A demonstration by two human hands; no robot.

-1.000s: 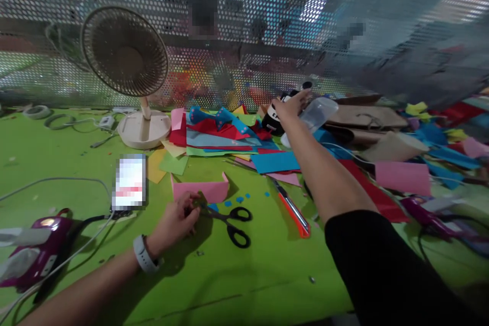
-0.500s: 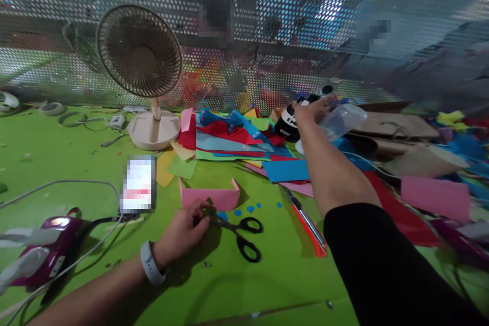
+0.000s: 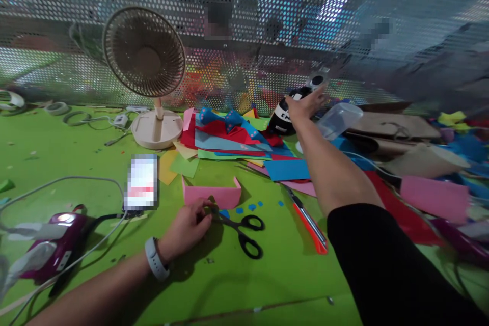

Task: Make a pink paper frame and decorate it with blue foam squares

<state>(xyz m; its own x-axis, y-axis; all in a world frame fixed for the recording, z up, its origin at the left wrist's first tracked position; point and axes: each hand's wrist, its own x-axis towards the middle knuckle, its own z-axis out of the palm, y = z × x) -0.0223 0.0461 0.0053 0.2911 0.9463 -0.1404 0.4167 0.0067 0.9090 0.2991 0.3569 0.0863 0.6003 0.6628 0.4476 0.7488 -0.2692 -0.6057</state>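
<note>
My left hand (image 3: 189,226) rests low over the table, its fingers curled together at the blade end of black-handled scissors (image 3: 244,226). The scissors' handle loops point right, and the blades are partly hidden by the fingers. Just beyond these fingers a folded pink paper strip (image 3: 212,197) stands on edge. Several small blue paper scraps (image 3: 252,207) lie beside it. Far out to the right, my right hand (image 3: 305,104) is wrapped round a tilted black bottle (image 3: 280,117) with a white label. A clear plastic cup (image 3: 340,119) lies right of my right wrist.
An orange utility knife (image 3: 309,226) lies near my right forearm. Behind are stacked coloured papers (image 3: 233,145) and a beige fan (image 3: 156,130). At left are a phone (image 3: 141,183), cables and a purple power strip (image 3: 61,239). Brown paper (image 3: 397,125) and pink paper (image 3: 435,198) are at right.
The black bottle has shifted slightly left and up with my right hand, and tilts more. My left hand and the scissors have stayed put on the table; the view has shifted a little.
</note>
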